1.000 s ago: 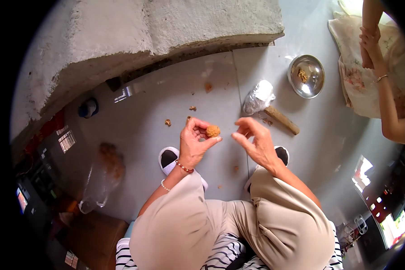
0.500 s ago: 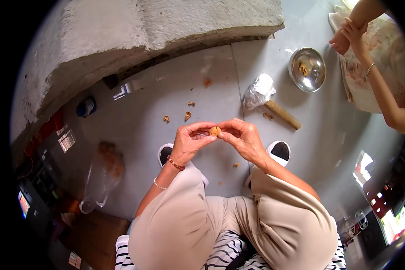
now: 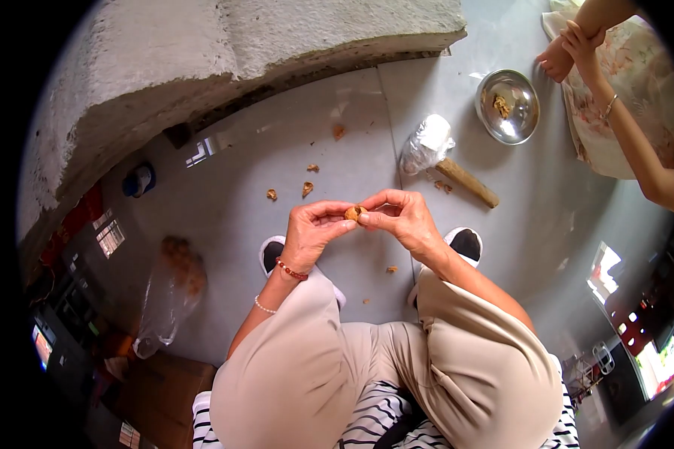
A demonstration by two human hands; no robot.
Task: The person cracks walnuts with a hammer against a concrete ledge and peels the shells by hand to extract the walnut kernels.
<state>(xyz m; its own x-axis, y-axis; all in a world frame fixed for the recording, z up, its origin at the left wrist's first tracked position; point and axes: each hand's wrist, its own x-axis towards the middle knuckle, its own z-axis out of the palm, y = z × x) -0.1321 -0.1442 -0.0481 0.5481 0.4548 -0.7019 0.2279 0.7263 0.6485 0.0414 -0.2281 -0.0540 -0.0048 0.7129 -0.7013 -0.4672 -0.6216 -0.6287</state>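
Note:
Between my two hands, in the middle of the head view, is a walnut (image 3: 354, 214) with a dark gap in its shell. My left hand (image 3: 312, 230) pinches it from the left with thumb and fingers. From the right, the thumb and fingers of my right hand (image 3: 404, 222) grip its other side. Several broken shell pieces (image 3: 308, 188) lie on the floor beyond my hands. A hammer, its head wrapped in plastic (image 3: 427, 144) and its wooden handle (image 3: 468, 183) bare, lies to the right. A metal bowl (image 3: 528, 127) behind it holds walnut kernels (image 3: 501, 105).
A rough concrete block (image 3: 157, 67) stands along the far left. A clear bag of walnuts (image 3: 181, 273) lies on the floor at left, near a cardboard box (image 3: 161, 396). At upper right another person's arm (image 3: 633, 142) rests beside the bowl. My shoes (image 3: 465, 245) flank my hands.
A dark opening now shows in the walnut's shell, where it looked whole with a crack line before. My hands stay together around it. The whole view has shifted slightly.

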